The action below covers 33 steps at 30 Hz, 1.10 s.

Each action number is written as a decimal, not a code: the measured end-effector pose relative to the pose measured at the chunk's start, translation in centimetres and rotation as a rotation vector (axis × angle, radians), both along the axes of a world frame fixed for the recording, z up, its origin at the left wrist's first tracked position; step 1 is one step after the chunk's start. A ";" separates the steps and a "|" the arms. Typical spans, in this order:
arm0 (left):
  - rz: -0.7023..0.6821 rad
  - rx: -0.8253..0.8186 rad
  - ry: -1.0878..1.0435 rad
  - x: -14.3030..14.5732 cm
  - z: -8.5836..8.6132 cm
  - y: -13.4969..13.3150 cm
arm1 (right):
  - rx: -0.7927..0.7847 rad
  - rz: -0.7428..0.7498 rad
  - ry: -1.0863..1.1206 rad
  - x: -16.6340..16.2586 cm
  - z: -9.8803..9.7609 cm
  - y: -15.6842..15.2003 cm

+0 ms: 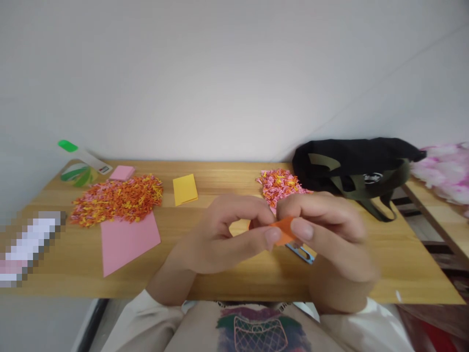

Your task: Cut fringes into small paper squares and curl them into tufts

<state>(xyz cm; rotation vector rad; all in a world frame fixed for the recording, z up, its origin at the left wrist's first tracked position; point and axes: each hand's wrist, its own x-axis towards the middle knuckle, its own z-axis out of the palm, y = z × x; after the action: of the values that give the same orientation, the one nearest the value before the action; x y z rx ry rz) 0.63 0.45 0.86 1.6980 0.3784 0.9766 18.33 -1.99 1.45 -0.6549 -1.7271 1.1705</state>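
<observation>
Between the fingertips of both hands is a small piece of orange paper (285, 231), held up above the table near its front edge. My left hand (223, 234) pinches its left end with thumb and forefinger. Its right end is in the pinch of my right hand (330, 234), the thumb lying across the front. Fingers cover much of the paper, so its full shape is hidden. Just under the right hand lies a blue utility knife (301, 253), partly covered. Behind the hands sits a pile of pink and orange paper bits (280, 187).
On the wooden table (234, 288) at left are a larger heap of orange shreds (124, 198), a pink sheet (128, 244), a pink paper stack (122, 172), a tape roll (78, 174) and a green-tipped white tool (86, 156). Yellow paper (185, 189) lies mid-table; a black bag (351, 166) stands right.
</observation>
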 end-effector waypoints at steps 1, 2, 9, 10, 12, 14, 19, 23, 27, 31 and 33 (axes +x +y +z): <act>0.016 0.003 0.009 0.0 0.0 0.0 | 0.000 -0.015 0.006 0.0 0.0 0.0; 0.030 0.004 0.021 0.0 0.0 0.0 | 0.000 -0.038 0.011 0.0 0.0 -0.1; 0.190 0.077 0.102 0.1 -0.1 -0.2 | 0.048 -0.338 -0.086 -0.3 0.6 -0.6; 0.215 0.097 0.111 0.2 -0.1 -0.2 | 0.066 -0.370 -0.092 -0.4 0.7 -0.6; 0.255 0.134 0.131 0.3 -0.1 -0.3 | 0.101 -0.424 -0.101 -0.4 0.7 -0.6; 0.285 0.175 0.149 0.4 -0.2 -0.2 | 0.125 -0.454 -0.117 -0.4 0.5 -0.7; 0.289 0.240 0.186 0.3 -0.1 -0.1 | 0.139 -0.478 -0.152 -0.2 0.4 -0.6; 0.250 0.263 0.235 0.0 0.3 -0.1 | 0.167 -0.516 -0.198 -0.1 0.7 -0.6; 0.262 0.286 0.237 0.0 0.3 -0.1 | 0.211 -0.503 -0.209 -0.1 1.0 -0.7; 0.261 0.284 0.241 0.0 0.2 -0.1 | 0.211 -0.486 -0.199 -0.2 1.1 -0.8; 0.250 0.269 0.238 0.1 0.3 -0.1 | 0.200 -0.493 -0.198 -0.2 1.1 -0.8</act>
<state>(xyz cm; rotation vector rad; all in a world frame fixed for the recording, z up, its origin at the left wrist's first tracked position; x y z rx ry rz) 0.70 0.38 1.13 2.0554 0.6517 1.0434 18.10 -2.80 2.56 -1.0262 -1.6839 0.5997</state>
